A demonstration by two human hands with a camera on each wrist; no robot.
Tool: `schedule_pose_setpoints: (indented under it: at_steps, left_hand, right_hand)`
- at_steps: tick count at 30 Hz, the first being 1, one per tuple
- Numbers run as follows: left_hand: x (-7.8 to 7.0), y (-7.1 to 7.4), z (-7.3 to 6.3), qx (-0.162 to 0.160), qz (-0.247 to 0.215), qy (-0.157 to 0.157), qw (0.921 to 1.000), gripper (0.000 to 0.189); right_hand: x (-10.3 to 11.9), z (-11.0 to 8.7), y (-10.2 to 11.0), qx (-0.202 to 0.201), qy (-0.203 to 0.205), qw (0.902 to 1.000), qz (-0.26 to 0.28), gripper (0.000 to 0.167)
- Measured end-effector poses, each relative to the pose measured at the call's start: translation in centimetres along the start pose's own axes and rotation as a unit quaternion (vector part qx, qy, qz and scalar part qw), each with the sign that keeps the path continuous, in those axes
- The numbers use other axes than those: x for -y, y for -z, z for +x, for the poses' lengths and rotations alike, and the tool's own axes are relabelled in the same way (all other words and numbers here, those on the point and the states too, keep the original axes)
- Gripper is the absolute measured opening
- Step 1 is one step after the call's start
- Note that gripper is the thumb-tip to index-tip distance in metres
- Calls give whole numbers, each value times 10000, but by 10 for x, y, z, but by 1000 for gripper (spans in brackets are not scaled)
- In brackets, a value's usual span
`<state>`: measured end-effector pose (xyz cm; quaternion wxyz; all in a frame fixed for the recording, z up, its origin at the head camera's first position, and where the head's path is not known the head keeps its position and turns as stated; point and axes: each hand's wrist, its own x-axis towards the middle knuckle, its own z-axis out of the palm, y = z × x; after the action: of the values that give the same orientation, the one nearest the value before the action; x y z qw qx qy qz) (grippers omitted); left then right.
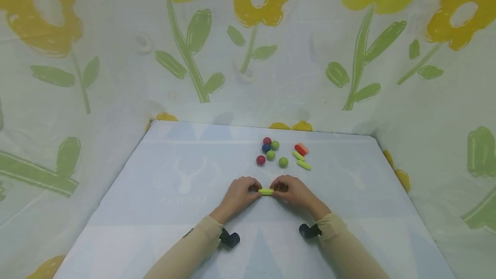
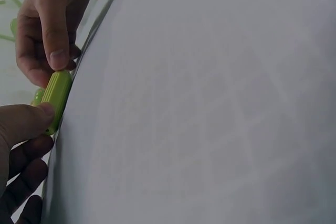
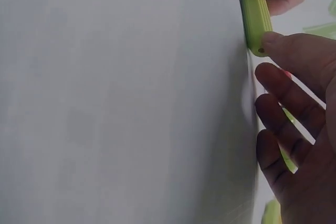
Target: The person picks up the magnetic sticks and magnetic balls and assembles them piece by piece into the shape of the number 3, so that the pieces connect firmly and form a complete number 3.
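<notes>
A yellow-green, ridged, rounded stick (image 1: 266, 192) with a small dark hole in its end (image 3: 261, 50) is held level between both hands, close over the table. My left hand (image 1: 241, 193) pinches its left end with thumb and fingers. At the other end, the thumb and fingers of my right hand (image 1: 295, 192) pinch it. In the left wrist view the stick's grooves (image 2: 58, 90) run lengthwise between the two thumbs. The right hand's other fingers (image 3: 286, 124) spread loosely below the stick in the right wrist view.
Beyond the hands lie several round beads: red (image 1: 261, 160), blue (image 1: 266, 148) and green (image 1: 283, 162). To their right are a red stick (image 1: 299, 150), an orange one (image 1: 304, 147) and two yellow-green ones (image 1: 304, 165). Flower-printed sheeting (image 1: 286, 76) surrounds the white-covered table (image 1: 135, 210).
</notes>
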<state>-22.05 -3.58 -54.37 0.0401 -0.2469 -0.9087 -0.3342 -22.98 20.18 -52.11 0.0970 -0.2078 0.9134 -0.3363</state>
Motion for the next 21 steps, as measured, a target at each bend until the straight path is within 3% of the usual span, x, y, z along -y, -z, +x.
schedule_pose_setpoints:
  at_steps: [5,13,21]
  left_hand:
    - [-2,2,0,-23,-1,29,10000,16]
    - [-3,1,-1,-38,-77,84,9999,13]
    - [-4,0,0,-63,-69,37,9999,12]
  right_hand:
    - [-2,0,1,84,-182,9998,-14,14]
    - [-2,-1,3,69,-138,9999,27,15]
    - [-9,-1,8,-409,-294,9987,115,22]
